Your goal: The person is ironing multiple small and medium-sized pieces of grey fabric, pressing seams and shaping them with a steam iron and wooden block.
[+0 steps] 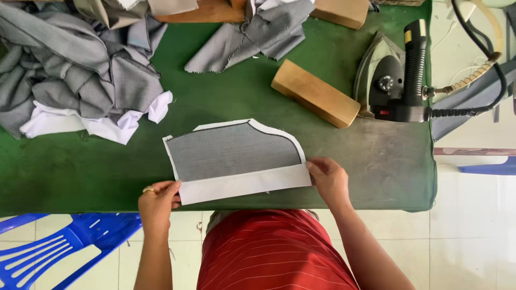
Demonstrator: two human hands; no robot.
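Note:
A grey fabric piece [231, 150] lies on a white lining piece [244, 183] on the green padded table [107, 166]. The white piece's near edge is folded up over the grey as a band. My left hand [157, 203], with a ring on one finger, pinches the band's left end. My right hand [329, 180] presses the band's right end with its fingertips. Both hands sit at the table's near edge.
A black steam iron [398, 80] stands upright at the right on a grey mat [387, 161], its hose running off right. A wooden block [314, 94] lies beside it. Piles of grey and white cloth [75, 75] fill the far left. A blue plastic chair [59, 249] stands below left.

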